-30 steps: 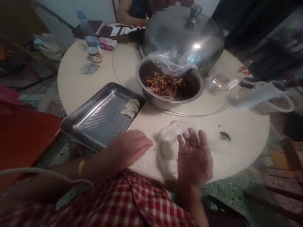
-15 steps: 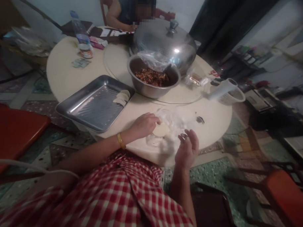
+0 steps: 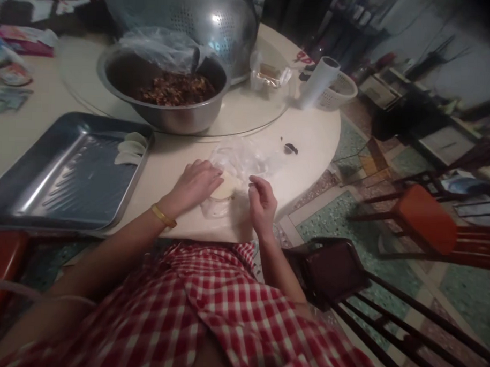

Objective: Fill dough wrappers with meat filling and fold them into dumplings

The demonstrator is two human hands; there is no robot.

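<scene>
A pale round dough wrapper [image 3: 227,188] lies on a crumpled clear plastic sheet [image 3: 246,158] near the table's front edge. At its left edge, my left hand [image 3: 197,181] has its fingers bent down on the dough; the thumb is mostly hidden. My right hand [image 3: 263,204] is held just right of the wrapper, fingers loosely curled and thumb a little apart, with nothing visible in them. Several folded white dough pieces [image 3: 131,147] rest in the right end of a metal tray [image 3: 64,172]. Beyond the plastic stands a steel bowl [image 3: 178,117] of dark chopped filling [image 3: 178,89].
A large domed lid [image 3: 186,15] stands behind the bowl on a glass turntable [image 3: 247,116]. To the right are a wrapped packet [image 3: 269,74], a plastic roll [image 3: 321,82] and a white basket [image 3: 342,93]. A dark chair [image 3: 338,272] is close on my right.
The view has moved closer and turned right, so the other person's face is out of frame. My left fingers lie flatter over the wrapper's edge; my right hand is closer to the wrapper.
</scene>
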